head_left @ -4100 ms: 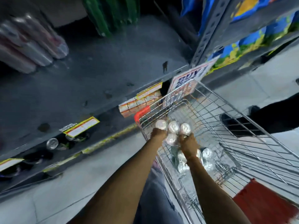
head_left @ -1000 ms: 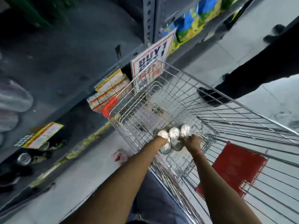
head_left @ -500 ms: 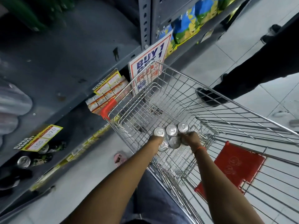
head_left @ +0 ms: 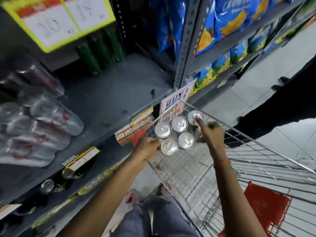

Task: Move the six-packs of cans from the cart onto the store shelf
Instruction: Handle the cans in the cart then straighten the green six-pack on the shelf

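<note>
Two hands [head_left: 181,141] clamped on the six-pack [head_left: 179,132] sides.

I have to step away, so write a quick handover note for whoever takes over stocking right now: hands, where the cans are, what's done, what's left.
Left hand: gripping the near-left side of the six-pack.
Right hand: gripping its right side, one finger on a can top.
Six-pack: held in the air over the front corner of the cart, close to the shelf edge, not yet on it.
Done: wrapped packs already lie on the left of the shelf.
Left: set this pack on the bare middle of the shelf. The visible cart floor shows no other packs, but part of it is out of view, so check.
</note>
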